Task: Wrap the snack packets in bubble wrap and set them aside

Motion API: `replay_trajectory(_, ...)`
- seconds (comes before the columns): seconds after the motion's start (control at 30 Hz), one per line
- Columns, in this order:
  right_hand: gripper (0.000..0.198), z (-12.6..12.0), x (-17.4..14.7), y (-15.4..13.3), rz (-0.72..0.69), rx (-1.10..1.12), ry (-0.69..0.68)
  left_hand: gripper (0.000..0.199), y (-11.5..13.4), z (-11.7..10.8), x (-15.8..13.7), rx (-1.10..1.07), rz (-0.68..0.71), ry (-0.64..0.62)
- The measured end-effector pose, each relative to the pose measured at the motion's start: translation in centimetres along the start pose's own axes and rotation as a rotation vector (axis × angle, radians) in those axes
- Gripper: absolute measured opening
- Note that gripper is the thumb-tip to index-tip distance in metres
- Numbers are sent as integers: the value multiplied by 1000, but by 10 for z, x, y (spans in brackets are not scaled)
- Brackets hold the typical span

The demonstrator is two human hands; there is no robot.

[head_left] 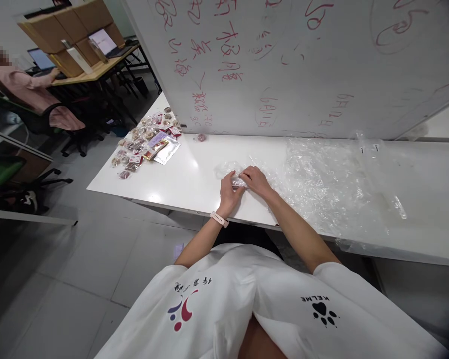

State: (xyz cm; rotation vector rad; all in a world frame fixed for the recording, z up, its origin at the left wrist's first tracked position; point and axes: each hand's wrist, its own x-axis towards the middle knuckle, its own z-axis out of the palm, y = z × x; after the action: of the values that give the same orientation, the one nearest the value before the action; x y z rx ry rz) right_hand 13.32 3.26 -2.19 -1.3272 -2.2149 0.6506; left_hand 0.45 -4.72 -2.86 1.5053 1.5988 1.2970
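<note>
Between my two hands, low over the white table, is a small flat packet wrapped in clear plastic; what is inside it I cannot make out. My left hand grips its left end, thumb along the near side. From the right, the bent fingers of my right hand press on its top and right end. Loose clear film lies crumpled just behind the hands, against the packet's far side.
A large heap of clear bubble wrap spreads over the table's right part. Several small wrapped packets are piled at the left end, one small packet apart. A whiteboard stands along the back edge. A seated person is far left.
</note>
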Motion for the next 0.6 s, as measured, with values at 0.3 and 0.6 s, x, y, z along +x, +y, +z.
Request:
replay_trajectory(0.3, 32, 9, -1, 7, -47, -11, 24, 75, -5, -1, 24, -324, -432, 444)
replay_trajectory(0.6, 23, 9, 0, 7, -40, -13, 6, 22, 6, 13, 10, -2, 75, 255)
